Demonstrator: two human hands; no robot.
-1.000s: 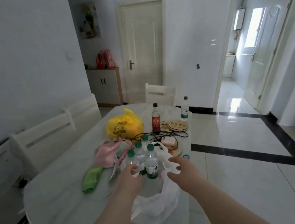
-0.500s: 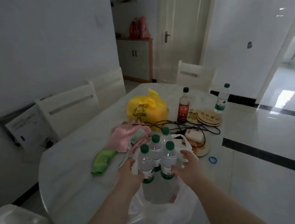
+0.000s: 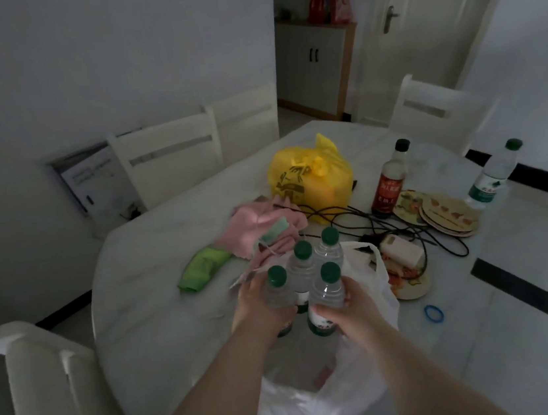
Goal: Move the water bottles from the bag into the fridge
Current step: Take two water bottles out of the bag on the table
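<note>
Several clear water bottles (image 3: 303,274) with green caps stand bunched together, upright, in the mouth of a white plastic bag (image 3: 324,404) on the table's near edge. My left hand (image 3: 259,307) grips the front left bottle (image 3: 278,294) from the left. My right hand (image 3: 350,310) is wrapped around the front right bottle (image 3: 326,295). The two rear bottles rise behind them, untouched as far as I can see. Another green-capped water bottle (image 3: 494,175) stands alone at the table's far right. No fridge is in view.
The white table (image 3: 158,290) also carries a yellow bag (image 3: 310,177), pink cloth (image 3: 257,226), green cloth (image 3: 202,267), a dark sauce bottle (image 3: 390,182), black cables, stacked plates (image 3: 446,213) and a blue ring (image 3: 434,312). White chairs surround it; one chair back (image 3: 46,390) is close on my left.
The view has dropped and moved closer. Both hands have tightened on the front bottles, and the bunch stands a little higher out of the bag.
</note>
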